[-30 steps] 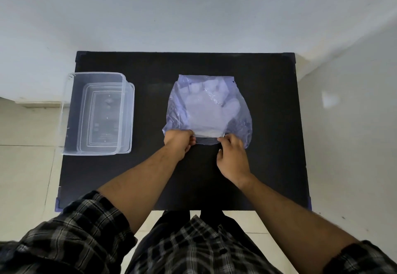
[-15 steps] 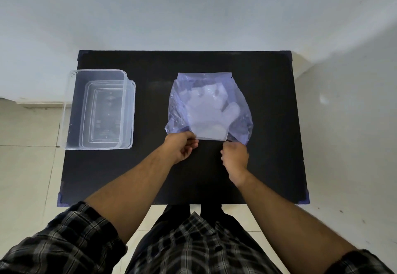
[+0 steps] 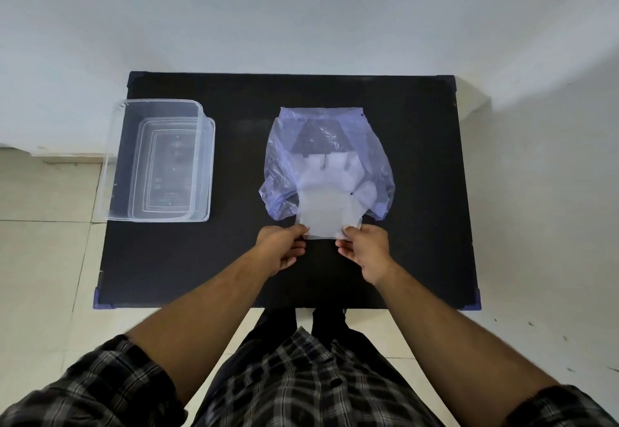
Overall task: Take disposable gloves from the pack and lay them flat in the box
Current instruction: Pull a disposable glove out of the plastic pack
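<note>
A thin bluish plastic pack lies at the middle of the black table. A stack of translucent white disposable gloves sticks partway out of its near opening, fingers still inside the pack. My left hand pinches the gloves' near left corner. My right hand pinches the near right corner. A clear plastic box stands open at the table's left side, apart from both hands.
The table's near edge runs just beyond my legs. A white wall rises behind the table, and pale floor tiles lie to the left. Bare black tabletop separates the box from the pack.
The gloves have slid toward me, partway out of the pack. Both hands drew back toward the near edge while holding the cuff corners. The pack's far half now looks empty and dark.
</note>
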